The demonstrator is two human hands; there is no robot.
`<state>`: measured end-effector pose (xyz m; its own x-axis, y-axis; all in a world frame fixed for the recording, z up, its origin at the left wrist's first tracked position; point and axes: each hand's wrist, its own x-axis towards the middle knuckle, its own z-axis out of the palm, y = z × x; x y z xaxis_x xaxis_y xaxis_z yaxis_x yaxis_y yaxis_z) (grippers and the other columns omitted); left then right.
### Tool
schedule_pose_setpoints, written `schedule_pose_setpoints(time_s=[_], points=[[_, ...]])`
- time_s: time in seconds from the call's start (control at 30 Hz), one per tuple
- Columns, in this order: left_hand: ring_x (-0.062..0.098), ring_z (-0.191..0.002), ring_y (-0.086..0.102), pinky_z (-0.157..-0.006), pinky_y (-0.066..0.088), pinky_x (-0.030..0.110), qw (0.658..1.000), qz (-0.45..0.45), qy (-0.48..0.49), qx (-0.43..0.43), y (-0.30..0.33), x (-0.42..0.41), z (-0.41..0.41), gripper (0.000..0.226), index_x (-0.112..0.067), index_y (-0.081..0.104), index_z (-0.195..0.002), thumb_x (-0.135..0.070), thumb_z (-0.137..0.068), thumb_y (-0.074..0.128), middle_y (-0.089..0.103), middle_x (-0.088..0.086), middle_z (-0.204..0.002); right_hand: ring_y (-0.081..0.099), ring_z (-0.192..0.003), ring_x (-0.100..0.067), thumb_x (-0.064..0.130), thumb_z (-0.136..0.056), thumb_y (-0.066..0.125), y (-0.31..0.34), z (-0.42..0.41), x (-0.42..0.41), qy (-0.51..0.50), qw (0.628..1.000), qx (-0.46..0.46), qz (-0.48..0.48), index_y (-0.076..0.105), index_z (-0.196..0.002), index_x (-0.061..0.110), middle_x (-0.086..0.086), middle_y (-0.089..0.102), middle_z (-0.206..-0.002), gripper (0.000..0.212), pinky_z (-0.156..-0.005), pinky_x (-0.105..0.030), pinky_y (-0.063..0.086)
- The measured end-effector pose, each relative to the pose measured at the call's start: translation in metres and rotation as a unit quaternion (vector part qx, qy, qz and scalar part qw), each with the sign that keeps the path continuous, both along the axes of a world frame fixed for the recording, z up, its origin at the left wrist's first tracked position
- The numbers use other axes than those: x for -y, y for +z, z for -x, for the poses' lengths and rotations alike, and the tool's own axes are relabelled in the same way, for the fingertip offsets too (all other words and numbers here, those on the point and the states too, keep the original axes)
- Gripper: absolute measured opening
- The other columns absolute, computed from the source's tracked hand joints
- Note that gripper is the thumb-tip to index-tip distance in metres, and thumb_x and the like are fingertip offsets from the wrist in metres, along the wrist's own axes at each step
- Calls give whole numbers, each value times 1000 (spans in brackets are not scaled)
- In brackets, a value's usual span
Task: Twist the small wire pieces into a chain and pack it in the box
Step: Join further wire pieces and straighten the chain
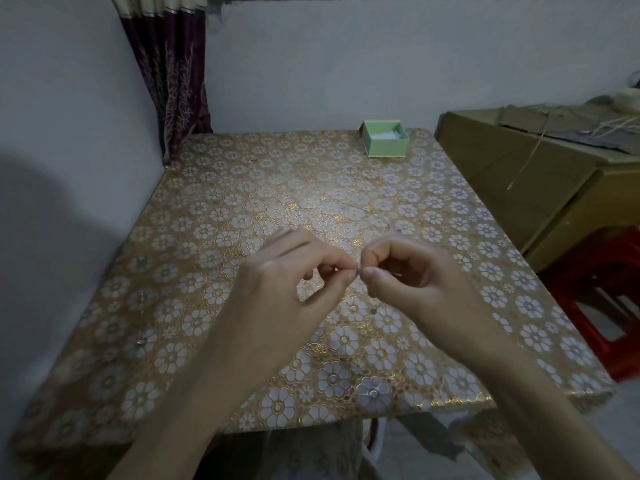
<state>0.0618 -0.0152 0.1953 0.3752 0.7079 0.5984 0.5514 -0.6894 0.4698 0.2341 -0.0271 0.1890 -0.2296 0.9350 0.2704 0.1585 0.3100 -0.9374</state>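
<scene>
My left hand (pixel 287 275) and my right hand (pixel 408 271) meet above the middle of the table, fingertips almost touching. Between them both pinch a tiny silvery wire piece (pixel 357 270); most of it is hidden by the fingers. A thin dark wire (pixel 363 213) lies curved on the tablecloth beyond my hands. A small open green box (pixel 385 148) with a white lining stands at the table's far edge, well away from both hands. A few small metal bits (pixel 373 310) lie on the cloth under my hands.
The table (pixel 194 306) wears a gold and white flower-patterned cloth. A wall runs along its left side, with a dark curtain (pixel 173 74) in the far corner. A brown cabinet (pixel 526 181) and a red plastic stool (pixel 609 306) stand to the right.
</scene>
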Motion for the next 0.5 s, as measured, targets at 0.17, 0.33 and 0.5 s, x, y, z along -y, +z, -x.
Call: schedule_pose_setpoints(time_s=[0.17,0.33,0.5], points=[[-4,-74,42,-73,38,8,999,-39,0,-29,0,-1,0,13,-15,70,-82,-22,-83,59,59,-8,-74,45,-57,-3,24,-76,62,1,2,0,1,1000,11,1,61,-71,13,13,55,-69,13,-52,-15,37],[-1,-74,42,-75,35,6,996,-72,0,-57,0,-4,-1,12,-14,69,-81,-20,-85,59,58,-7,-72,44,-55,-2,16,-76,60,1,1,-1,-8,1000,17,11,61,-70,8,12,55,-67,11,-51,-15,36],[7,-69,44,-70,38,14,993,-82,-4,-81,-4,-5,-1,14,-12,64,-76,-17,-84,54,51,-7,-67,45,-54,1,15,-75,59,1,2,0,-6,999,32,15,60,-67,12,13,55,-66,8,-52,-10,35]])
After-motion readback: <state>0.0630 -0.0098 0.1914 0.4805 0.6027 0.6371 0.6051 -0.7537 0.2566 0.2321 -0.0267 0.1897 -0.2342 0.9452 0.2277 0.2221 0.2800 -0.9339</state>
